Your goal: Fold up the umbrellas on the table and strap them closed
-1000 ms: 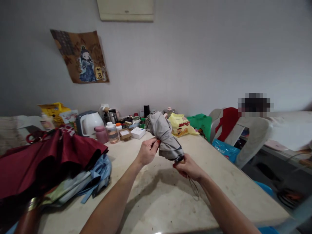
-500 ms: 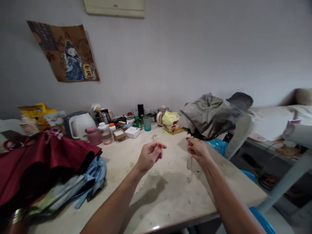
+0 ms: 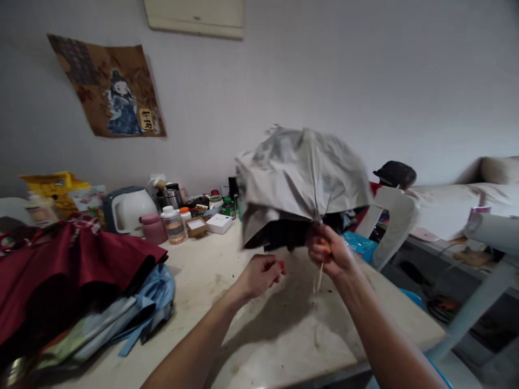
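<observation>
A grey umbrella [image 3: 308,167], its canopy partly spread and loose, is held up over the table by my right hand [image 3: 330,251]. The fingers of that hand are wrapped round its handle, and a thin wrist strap [image 3: 318,278] dangles below them. My left hand [image 3: 261,275] is in the air just below and left of the canopy's edge, apart from it. Its fingers are curled together with nothing visible in them. The canopy's dark underside shows, but its shaft is mostly hidden.
A dark red umbrella [image 3: 81,248] lies at the left, over light blue fabric [image 3: 156,294]. Behind stand a kettle [image 3: 133,208], a pink jar [image 3: 153,229], a clear bottle [image 3: 173,226] and a white box [image 3: 219,223]. A white chair [image 3: 399,216] stands right of the table [image 3: 203,281].
The grey umbrella has swung from the right to the middle, in front of the wall, and now covers the yellow bag and the pink-handled jug. My left hand has lowered slightly.
</observation>
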### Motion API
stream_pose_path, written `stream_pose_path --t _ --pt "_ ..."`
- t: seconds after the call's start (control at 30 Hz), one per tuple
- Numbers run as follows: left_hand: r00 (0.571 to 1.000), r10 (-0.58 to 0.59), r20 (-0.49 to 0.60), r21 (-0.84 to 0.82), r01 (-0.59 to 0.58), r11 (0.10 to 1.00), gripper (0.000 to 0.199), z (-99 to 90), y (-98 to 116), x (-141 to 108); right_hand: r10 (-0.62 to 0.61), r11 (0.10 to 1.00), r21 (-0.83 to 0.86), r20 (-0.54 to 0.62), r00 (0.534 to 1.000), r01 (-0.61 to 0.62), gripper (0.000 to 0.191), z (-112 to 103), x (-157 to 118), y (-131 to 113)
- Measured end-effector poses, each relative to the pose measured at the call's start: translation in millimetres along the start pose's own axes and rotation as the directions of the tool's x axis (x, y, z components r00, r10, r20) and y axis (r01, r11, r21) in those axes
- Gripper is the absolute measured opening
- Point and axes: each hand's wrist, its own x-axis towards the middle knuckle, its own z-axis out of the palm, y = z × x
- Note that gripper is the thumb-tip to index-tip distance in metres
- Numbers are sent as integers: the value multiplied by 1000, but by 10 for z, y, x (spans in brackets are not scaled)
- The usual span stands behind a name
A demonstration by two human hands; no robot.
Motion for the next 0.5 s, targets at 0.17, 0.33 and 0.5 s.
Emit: stream_pose_path --t 0.17,0.33,0.5 --pt "999 26 -27 -218 -32 976 50 19 -39 -3 -26 947 321 116 993 -13 37 218 24 16" --pt "993 69 -100 -573 -115 812 58 148 58 72 25 925 356 285 958 -130 33 225 -178 346" --pt "992 32 125 -640 56 766 62 337 393 283 65 981 157 264 962 -110 37 245 -365 545"
